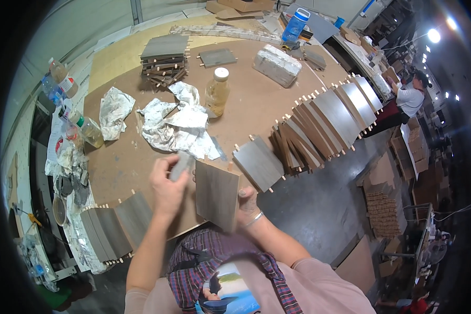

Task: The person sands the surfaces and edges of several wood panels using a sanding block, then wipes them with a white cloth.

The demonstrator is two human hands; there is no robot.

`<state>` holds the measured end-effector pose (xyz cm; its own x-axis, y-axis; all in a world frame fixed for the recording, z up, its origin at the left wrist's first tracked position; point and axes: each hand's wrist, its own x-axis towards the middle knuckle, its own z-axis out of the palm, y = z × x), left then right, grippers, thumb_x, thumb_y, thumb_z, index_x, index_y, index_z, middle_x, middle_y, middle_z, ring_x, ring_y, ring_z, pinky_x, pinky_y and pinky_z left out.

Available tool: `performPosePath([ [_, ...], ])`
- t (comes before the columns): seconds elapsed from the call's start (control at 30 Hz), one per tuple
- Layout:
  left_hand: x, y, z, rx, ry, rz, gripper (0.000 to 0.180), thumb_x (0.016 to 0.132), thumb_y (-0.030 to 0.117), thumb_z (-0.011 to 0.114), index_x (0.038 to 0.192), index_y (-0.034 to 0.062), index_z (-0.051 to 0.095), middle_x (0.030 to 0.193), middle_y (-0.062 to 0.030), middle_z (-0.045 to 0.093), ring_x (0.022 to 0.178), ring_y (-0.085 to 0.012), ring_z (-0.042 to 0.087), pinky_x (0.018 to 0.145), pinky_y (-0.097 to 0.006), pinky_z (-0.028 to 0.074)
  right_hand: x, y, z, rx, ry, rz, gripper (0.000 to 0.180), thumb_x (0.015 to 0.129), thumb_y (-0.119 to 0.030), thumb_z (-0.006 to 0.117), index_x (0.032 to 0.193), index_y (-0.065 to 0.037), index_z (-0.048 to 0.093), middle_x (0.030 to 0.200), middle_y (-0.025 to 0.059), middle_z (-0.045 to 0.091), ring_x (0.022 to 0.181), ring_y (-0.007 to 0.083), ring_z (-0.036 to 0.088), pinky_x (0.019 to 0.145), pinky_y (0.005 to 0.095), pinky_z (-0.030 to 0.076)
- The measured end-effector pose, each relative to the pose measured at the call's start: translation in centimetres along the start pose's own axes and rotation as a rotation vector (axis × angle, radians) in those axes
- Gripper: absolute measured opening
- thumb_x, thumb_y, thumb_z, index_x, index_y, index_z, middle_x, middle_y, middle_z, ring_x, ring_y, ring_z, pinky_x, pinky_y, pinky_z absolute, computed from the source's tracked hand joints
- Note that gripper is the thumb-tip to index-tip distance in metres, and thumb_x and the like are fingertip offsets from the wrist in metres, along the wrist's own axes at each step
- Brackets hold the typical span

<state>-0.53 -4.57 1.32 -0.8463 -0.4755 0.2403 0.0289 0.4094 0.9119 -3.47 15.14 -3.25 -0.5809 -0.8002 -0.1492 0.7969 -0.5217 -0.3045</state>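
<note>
My left hand (166,187) pinches a small grey block (181,165). My right hand (248,205) grips a flat, grey wood-grain panel (215,195) before me; it looks light, stiff, best held by its edges.

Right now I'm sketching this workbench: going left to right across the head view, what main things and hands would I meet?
Row of grey boards → left hand holding a grey block → held board → right hand → fanned row of pegged boards.
</note>
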Motion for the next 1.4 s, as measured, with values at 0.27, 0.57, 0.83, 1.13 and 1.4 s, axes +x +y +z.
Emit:
performPosePath([
  [0.27, -2.4, 5.4, 1.1, -0.05, -0.173, 0.348, 0.034, 0.069, 0.004, 0.074, 0.102, -0.0004, 0.066, 0.096, -0.0117, 0.063, 0.083, -0.0218, 0.062, 0.072, -0.031, 0.051, 0.2, 0.6, -0.9, 0.181, 0.084, 0.005, 0.08, 0.07, -0.037, 0.061, 0.14, -0.002, 0.046, 0.13, 0.0202, 0.057, 0.116, 0.0339, 0.058, 0.105, 0.0457, 0.045],
  [0.57, -2.2, 5.1, 1.1, -0.006, -0.139, 0.375, 0.033, 0.071, 0.002, 0.071, 0.103, -0.0012, 0.063, 0.095, -0.0085, 0.06, 0.079, -0.0166, 0.059, 0.069, -0.028, 0.049, 0.2, 0.6, 0.0, 0.245, 0.018, -0.026, 0.074, 0.068, -0.02, 0.061, 0.137, 0.004, 0.048, 0.123, 0.0215, 0.062, 0.108, 0.0341, 0.064, 0.099, 0.047, 0.051],
  [0.83, -1.7, 3.9, 0.5, 0.028, -0.094, 0.16, 0.031, 0.072, 0.001, 0.071, 0.102, -0.0013, 0.063, 0.096, -0.0088, 0.061, 0.082, -0.0173, 0.062, 0.073, -0.029, 0.051, 0.1, 0.3, -0.3, 0.121, 0.044, -0.045, 0.097, 0.056, -0.019, 0.061, 0.147, -0.002, 0.036, 0.13, 0.0208, 0.055, 0.119, 0.0329, 0.057, 0.107, 0.0436, 0.044],
  [1.13, 1.0, -0.8, -1.3, 0.126, 0.007, 0.101, 0.029, 0.074, 0.003, 0.068, 0.101, -0.0022, 0.065, 0.095, -0.0119, 0.062, 0.083, -0.0246, 0.063, 0.075, -0.034, 0.052, 0.7, -0.1, 0.6, 0.176, 0.042, -0.051, 0.082, 0.081, -0.044, 0.057, 0.15, -0.005, 0.035, 0.138, 0.0187, 0.052, 0.122, 0.0339, 0.056, 0.105, 0.0473, 0.045],
  [1.4, -3.7, 5.8, 0.6, 0.162, -0.548, 0.732, 0.038, 0.063, 0.011, 0.076, 0.101, 0.0075, 0.071, 0.094, -0.0096, 0.064, 0.079, -0.0283, 0.063, 0.067, -0.036, 0.054, 2.9, -0.2, -1.1, -0.058, 0.14, -0.076, 0.064, 0.103, -0.054, 0.032, 0.138, -0.003, 0.047, 0.126, 0.0166, 0.06, 0.113, 0.027, 0.062, 0.102, 0.0433, 0.049],
])
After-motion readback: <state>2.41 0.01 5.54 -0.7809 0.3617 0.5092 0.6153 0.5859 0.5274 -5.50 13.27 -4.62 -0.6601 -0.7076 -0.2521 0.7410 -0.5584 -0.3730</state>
